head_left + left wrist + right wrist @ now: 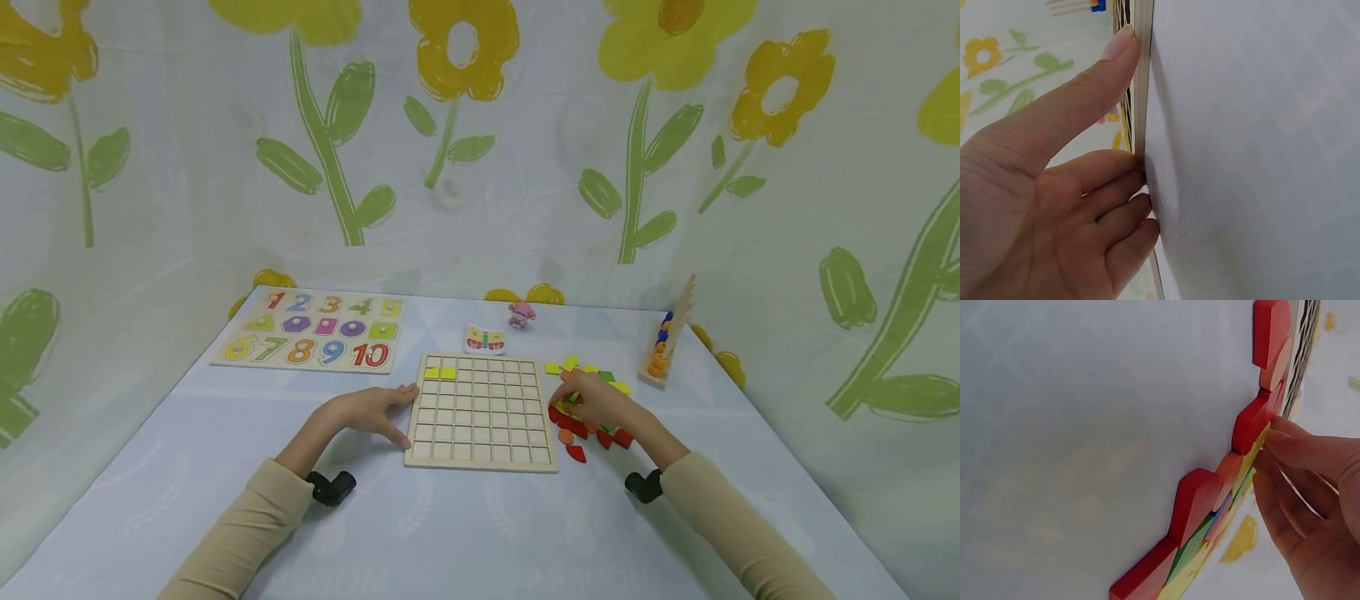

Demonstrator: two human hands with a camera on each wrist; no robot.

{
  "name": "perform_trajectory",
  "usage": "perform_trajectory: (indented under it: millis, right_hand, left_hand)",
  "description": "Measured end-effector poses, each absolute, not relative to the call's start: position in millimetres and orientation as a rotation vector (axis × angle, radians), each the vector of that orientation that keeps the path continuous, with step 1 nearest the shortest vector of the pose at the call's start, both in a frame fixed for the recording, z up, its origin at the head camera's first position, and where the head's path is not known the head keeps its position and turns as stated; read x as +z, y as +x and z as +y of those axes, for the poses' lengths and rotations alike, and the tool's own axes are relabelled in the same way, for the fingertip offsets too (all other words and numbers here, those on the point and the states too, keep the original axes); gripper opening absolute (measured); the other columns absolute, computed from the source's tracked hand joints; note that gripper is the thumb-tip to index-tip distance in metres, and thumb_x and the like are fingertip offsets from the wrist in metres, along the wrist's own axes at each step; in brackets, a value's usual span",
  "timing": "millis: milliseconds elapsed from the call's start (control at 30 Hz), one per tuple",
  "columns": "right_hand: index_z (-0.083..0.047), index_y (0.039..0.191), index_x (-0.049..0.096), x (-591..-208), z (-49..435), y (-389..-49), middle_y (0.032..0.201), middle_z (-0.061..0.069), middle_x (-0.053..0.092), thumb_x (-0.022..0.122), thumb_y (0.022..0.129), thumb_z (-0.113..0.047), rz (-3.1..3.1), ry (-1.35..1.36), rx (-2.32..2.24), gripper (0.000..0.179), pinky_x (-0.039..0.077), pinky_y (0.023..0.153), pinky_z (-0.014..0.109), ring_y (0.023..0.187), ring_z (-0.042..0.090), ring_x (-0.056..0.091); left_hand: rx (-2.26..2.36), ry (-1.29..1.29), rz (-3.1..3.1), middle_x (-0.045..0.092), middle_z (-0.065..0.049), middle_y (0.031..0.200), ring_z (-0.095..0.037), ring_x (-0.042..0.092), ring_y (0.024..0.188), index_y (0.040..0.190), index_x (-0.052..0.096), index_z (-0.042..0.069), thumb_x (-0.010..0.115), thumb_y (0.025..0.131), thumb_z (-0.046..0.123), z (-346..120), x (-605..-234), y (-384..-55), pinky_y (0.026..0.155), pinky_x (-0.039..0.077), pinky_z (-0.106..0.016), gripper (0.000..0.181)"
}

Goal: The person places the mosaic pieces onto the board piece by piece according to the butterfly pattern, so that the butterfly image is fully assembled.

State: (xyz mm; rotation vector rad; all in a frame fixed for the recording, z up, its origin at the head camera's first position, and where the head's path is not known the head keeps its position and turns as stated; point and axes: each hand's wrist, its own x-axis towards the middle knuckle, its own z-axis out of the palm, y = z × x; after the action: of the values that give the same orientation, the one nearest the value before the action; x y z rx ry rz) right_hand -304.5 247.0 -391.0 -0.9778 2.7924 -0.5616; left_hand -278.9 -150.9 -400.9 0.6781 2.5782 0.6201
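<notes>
Left hand (372, 410): thumb and fingers spread wide, touching left edge of the square pale-wood grid board (480, 467), which lies mid-table. Two flat yellow pieces (447, 373) sit side by side in its far-left cells. Right hand (596, 398): thumb and fingers close together at the multicoloured pile of flat pieces (576, 427) just right of the board; can't tell if anything's pinched.

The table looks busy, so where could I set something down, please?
Bare table lies in front of the grid board, between the two sleeves; another patch lies between the number puzzle and left hand. It is crowded right of the board, where the right hand is among coloured pieces.
</notes>
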Motion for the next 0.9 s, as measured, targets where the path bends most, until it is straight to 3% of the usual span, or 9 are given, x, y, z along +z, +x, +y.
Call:
perform_trajectory:
  millis: [267,400,900]
  right_hand:
    - [-0.006,0.105,0.075,-386.5,249.2,-308.5,0.101,0.001,0.071,0.067,0.084,0.007,2.721,-0.985,-0.549,0.026,0.055,0.077,0.028,0.087,0.017,0.06]
    - [-0.006,0.104,0.075,-388.7,249.8,-312.6,0.096,-0.001,0.071,0.07,0.083,0.005,2.728,-1.0,-0.55,0.023,0.054,0.071,0.023,0.083,0.014,0.059]
    - [-0.009,0.091,0.073,-396.5,248.2,-322.7,0.082,-0.003,0.064,0.078,0.082,-0.012,2.826,-0.888,-0.631,0.011,0.053,0.066,0.022,0.073,0.012,0.058]
  left_hand:
    - [0.619,0.678,2.578,0.022,-0.018,0.156,-0.034,0.019,0.144,0.15,0.03,0.002,0.082,0.074,0.04,-151.1,-401.7,-280.3,0.115,0.019,-0.05,0.099]
    - [0.613,0.676,2.581,0.022,-0.018,0.156,-0.034,0.02,0.144,0.15,0.03,0.002,0.082,0.074,0.04,-151.5,-402.4,-280.5,0.115,0.02,-0.05,0.099]
    - [0.625,0.674,2.58,0.022,-0.019,0.156,-0.034,0.019,0.144,0.15,0.031,0.002,0.082,0.074,0.04,-151.2,-401.0,-279.8,0.115,0.018,-0.05,0.099]
